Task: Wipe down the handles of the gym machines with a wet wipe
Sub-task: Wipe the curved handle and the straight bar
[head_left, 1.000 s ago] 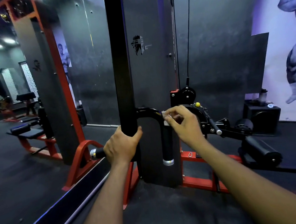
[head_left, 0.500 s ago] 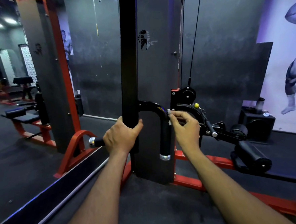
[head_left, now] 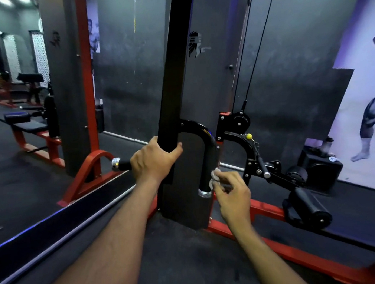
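At the foot of the black upright post (head_left: 173,80) of a cable machine, two handles are presented. No containers are seen apart from a dark bottle (head_left: 327,145) set on a black box (head_left: 322,172) by the far right wall; its contents cannot be told.

Item 1: left hand (head_left: 152,164), fingers curled round the left handle (head_left: 122,164), a horizontal black grip with a silver end cap; the thumb is laid against the post.

Item 2: right hand (head_left: 233,194), fingertips pinched on the wet wipe (head_left: 214,177), a small white wad pressed against the right side of the curved handle (head_left: 205,162), just above its silver end cap.

Item 3: curved handle, black, arched out from the post and turned downward in front of a grey panel (head_left: 206,74).

Surroundings: a pulley block (head_left: 239,121) with cable (head_left: 254,59) is mounted just right of the curved handle; a black lever arm (head_left: 264,169) with a yellow knob (head_left: 249,136) and a foam roller (head_left: 309,206) stand beyond the right hand. A red base frame (head_left: 278,244) runs along the floor. A red-framed bench (head_left: 30,128) is placed well apart at the left.

Change noted: against the earlier frames, the wipe and right hand are found lower, moved from the bend at the top of the curved handle down to its lower end; the left hand is kept in its grip.
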A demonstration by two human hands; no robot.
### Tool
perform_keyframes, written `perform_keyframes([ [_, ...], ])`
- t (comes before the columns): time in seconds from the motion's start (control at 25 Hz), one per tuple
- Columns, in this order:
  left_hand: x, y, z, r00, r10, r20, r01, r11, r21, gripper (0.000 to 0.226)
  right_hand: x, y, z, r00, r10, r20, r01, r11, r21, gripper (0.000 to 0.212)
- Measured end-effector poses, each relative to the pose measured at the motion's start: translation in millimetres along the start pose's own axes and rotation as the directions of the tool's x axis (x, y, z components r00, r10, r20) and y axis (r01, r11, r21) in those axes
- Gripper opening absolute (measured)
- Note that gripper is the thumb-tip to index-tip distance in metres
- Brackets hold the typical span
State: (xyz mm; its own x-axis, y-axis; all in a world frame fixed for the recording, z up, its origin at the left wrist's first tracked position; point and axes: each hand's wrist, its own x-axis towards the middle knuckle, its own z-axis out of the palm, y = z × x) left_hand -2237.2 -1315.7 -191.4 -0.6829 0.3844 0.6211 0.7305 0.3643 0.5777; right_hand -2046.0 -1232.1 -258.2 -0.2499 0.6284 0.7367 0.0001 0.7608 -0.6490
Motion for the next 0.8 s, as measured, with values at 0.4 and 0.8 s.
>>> perform_keyframes([
  [0.4,4.3,-1.8,5.7,1.0,0.007,-0.021,-0.007,1.0,0.01,0.057,81.5,-1.5,-36.7,0.552,-0.493,0.672,0.828,0.417,-0.375,0.03],
  [0.8,3.4,-1.2,4.2,1.0,0.015,-0.009,-0.016,1.0,-0.002,0.052,107.6,-48.0,-26.5,0.253,-0.441,0.861,0.94,-0.1,-0.327,0.028],
])
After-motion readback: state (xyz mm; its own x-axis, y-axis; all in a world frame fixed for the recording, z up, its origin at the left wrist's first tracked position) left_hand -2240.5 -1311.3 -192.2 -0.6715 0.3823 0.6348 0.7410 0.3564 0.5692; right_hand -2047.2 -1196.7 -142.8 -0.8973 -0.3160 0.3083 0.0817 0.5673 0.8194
